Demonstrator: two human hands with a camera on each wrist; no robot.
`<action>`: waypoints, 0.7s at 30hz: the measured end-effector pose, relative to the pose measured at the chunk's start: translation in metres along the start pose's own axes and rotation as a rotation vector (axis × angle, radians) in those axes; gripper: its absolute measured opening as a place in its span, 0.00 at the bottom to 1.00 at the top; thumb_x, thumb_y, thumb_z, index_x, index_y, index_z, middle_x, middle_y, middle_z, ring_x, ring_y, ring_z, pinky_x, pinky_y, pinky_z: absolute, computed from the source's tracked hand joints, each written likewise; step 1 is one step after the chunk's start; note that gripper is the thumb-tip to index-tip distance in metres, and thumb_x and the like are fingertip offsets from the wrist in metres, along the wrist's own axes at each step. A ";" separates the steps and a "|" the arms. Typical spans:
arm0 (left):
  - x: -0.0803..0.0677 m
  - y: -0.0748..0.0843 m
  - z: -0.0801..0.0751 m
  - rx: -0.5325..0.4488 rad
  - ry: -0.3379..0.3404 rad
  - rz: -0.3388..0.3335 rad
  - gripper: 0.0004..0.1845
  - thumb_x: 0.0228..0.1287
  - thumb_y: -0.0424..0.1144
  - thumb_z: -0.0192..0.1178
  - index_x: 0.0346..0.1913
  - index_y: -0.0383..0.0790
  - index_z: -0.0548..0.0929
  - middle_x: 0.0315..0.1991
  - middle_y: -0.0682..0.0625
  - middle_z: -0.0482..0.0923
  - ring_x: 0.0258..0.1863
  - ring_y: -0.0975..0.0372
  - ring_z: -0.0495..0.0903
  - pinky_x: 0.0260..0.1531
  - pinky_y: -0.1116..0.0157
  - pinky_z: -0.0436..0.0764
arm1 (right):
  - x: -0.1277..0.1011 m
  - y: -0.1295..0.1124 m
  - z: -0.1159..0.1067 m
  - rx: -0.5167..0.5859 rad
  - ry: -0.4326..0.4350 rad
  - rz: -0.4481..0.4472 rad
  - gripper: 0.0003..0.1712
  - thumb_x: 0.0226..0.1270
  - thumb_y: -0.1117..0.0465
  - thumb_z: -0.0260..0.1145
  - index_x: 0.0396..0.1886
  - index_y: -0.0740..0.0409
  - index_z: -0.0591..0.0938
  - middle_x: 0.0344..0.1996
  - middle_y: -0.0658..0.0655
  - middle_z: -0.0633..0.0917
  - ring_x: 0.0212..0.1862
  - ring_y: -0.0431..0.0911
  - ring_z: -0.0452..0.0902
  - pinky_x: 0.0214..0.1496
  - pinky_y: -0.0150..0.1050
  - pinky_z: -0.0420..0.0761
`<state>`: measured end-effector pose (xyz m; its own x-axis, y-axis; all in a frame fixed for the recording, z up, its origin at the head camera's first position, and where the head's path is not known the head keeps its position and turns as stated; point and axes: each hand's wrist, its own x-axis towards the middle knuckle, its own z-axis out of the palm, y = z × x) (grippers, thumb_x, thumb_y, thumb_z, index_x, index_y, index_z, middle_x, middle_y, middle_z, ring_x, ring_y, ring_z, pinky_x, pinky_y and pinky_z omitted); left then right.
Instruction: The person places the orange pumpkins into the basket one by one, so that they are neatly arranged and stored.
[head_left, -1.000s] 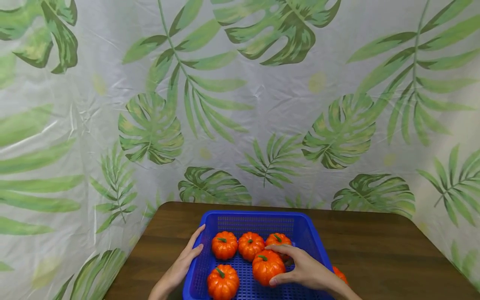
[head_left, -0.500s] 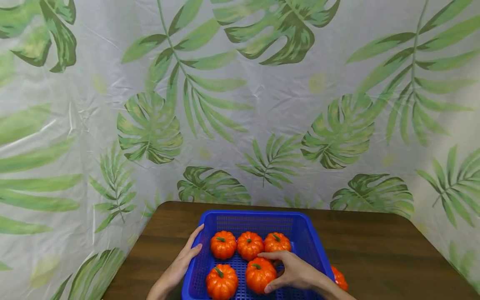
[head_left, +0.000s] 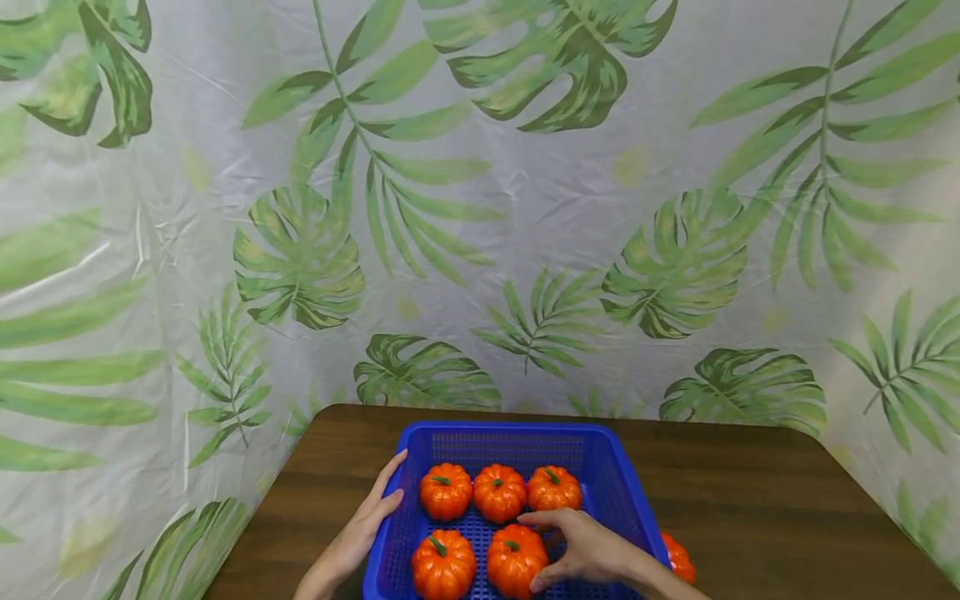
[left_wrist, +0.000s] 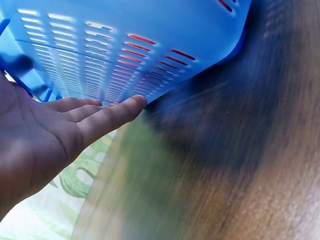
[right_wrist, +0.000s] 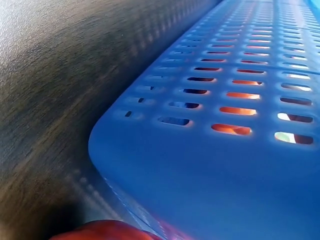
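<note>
A blue plastic basket with slotted walls holds several shiny orange toy pumpkins. My left hand rests against its left side with fingers extended; in the left wrist view, the straight fingers of that hand lie along the slotted wall. Inside the basket, at the near row's centre, my right hand has its thumb and index finger curved about the right side of a pumpkin. Left of it sits another pumpkin. Behind them stand a left pumpkin, a middle pumpkin and a right pumpkin.
One more pumpkin shows outside the basket's right wall, partly hidden by the basket and my forearm. All stands on a dark wooden table with rounded far corners. A leaf-printed curtain hangs behind the table.
My right hand has lowered the pumpkin toward the near row, moving it left and down, beside the near-left pumpkin. Its fingers now sit farther toward the pumpkin's right side. My left hand stays put.
</note>
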<state>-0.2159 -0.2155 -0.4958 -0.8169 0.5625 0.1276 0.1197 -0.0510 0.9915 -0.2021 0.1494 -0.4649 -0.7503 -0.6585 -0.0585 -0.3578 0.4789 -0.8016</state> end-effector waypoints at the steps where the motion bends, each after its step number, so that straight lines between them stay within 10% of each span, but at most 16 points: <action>1: 0.000 0.000 0.000 0.001 -0.001 0.002 0.33 0.88 0.43 0.30 0.84 0.46 0.29 0.83 0.30 0.31 0.69 0.38 0.69 0.60 0.58 0.81 | -0.001 0.000 0.000 -0.004 0.002 -0.001 0.42 0.54 0.62 0.83 0.68 0.68 0.77 0.57 0.65 0.85 0.46 0.46 0.87 0.51 0.44 0.86; 21: -0.001 0.000 0.000 -0.001 -0.006 0.007 0.33 0.88 0.43 0.30 0.84 0.47 0.29 0.83 0.30 0.31 0.69 0.39 0.70 0.61 0.59 0.81 | 0.000 -0.006 0.003 0.073 -0.017 0.009 0.40 0.57 0.63 0.81 0.69 0.68 0.76 0.53 0.64 0.85 0.36 0.36 0.86 0.40 0.30 0.83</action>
<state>-0.2150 -0.2156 -0.4956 -0.8126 0.5672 0.1341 0.1249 -0.0554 0.9906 -0.1985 0.1446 -0.4620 -0.7433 -0.6647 -0.0754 -0.3092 0.4413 -0.8424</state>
